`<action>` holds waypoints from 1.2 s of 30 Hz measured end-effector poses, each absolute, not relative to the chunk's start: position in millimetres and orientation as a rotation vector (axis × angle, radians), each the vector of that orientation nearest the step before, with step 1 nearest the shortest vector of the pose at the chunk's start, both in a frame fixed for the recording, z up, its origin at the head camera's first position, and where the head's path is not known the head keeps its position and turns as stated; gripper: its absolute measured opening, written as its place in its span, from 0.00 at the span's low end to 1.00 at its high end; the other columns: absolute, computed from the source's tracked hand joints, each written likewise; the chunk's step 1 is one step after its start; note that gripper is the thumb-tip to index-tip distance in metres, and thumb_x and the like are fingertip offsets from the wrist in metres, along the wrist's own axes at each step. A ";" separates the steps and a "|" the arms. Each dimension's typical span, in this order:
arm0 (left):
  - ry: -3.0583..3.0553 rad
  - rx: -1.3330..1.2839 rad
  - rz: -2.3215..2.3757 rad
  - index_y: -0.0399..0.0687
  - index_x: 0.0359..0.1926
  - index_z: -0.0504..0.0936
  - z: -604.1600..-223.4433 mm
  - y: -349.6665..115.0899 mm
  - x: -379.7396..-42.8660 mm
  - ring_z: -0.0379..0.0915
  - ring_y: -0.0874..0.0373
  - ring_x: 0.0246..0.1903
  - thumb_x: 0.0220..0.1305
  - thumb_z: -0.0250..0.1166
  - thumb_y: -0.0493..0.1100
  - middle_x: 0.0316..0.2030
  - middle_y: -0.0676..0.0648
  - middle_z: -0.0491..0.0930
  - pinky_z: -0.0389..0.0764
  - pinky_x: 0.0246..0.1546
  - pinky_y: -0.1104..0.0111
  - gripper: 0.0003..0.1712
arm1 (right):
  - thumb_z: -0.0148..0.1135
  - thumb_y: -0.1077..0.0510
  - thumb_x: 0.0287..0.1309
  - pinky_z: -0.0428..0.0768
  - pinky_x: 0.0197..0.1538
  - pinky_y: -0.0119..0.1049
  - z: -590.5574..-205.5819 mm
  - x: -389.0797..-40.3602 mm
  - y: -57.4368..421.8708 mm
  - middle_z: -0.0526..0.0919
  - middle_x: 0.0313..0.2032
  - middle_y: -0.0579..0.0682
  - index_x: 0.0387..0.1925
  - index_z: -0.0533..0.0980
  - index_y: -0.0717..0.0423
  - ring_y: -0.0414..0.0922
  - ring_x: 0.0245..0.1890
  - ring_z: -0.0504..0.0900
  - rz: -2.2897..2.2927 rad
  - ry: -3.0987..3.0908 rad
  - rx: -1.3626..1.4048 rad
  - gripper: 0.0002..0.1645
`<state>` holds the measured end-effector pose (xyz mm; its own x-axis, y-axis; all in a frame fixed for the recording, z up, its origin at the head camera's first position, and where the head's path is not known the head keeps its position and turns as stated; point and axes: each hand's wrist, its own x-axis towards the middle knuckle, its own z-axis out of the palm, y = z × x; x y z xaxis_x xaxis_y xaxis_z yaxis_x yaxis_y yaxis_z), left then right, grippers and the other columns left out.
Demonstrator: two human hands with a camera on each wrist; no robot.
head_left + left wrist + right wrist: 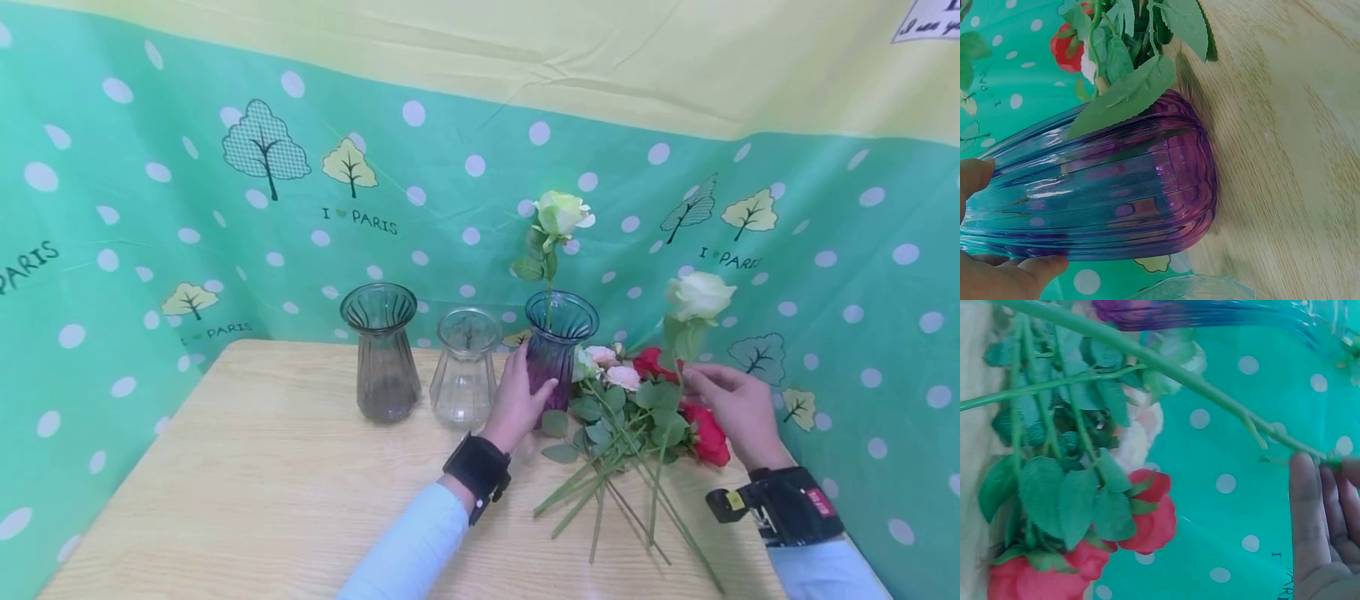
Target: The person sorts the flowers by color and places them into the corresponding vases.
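My left hand [519,398] grips a blue-purple ribbed glass vase [553,367], thumb and fingers round its side. One white rose [562,213] stands upright in that vase. In the left wrist view the vase's purple base [1185,181] meets the wooden table. My right hand [737,408] pinches the stem [1210,394] of a second white rose [701,297], whose bloom is raised above the hand. Its stem slants downward over a pile of red roses [707,435], pink roses [622,377] and green leaves.
To the left of the held vase stand a clear glass vase [463,379] and a grey glass vase [381,367]. Loose stems [600,517] stick out toward the table's front. A green dotted curtain [465,192] hangs behind the wooden table [247,467].
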<state>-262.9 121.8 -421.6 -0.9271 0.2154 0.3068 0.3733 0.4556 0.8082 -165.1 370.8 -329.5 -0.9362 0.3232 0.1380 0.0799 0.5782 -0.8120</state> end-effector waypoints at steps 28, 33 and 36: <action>-2.526 -0.526 -1.464 0.36 0.69 0.52 -420.2 121.7 -262.3 0.61 0.43 0.64 0.64 0.60 0.49 0.65 0.35 0.61 0.67 0.65 0.55 0.41 | 0.69 0.65 0.48 0.85 0.40 0.34 -260.4 -193.6 365.0 0.83 0.33 0.56 0.39 0.77 0.66 0.47 0.30 0.80 2.145 -0.877 -0.431 0.16; -2.528 -0.524 -1.460 0.37 0.70 0.52 -420.8 122.5 -262.5 0.61 0.43 0.64 0.63 0.60 0.49 0.65 0.35 0.61 0.67 0.65 0.55 0.41 | 0.69 0.64 0.48 0.85 0.40 0.33 -253.1 -196.4 364.0 0.82 0.34 0.56 0.38 0.76 0.65 0.47 0.30 0.80 2.127 -0.854 -0.415 0.14; -2.526 -0.522 -1.468 0.37 0.70 0.52 -421.2 122.4 -262.7 0.61 0.43 0.64 0.63 0.60 0.49 0.65 0.35 0.61 0.67 0.65 0.55 0.41 | 0.69 0.65 0.48 0.85 0.42 0.33 -248.7 -197.8 362.0 0.82 0.34 0.56 0.37 0.76 0.65 0.47 0.31 0.80 2.119 -0.859 -0.405 0.13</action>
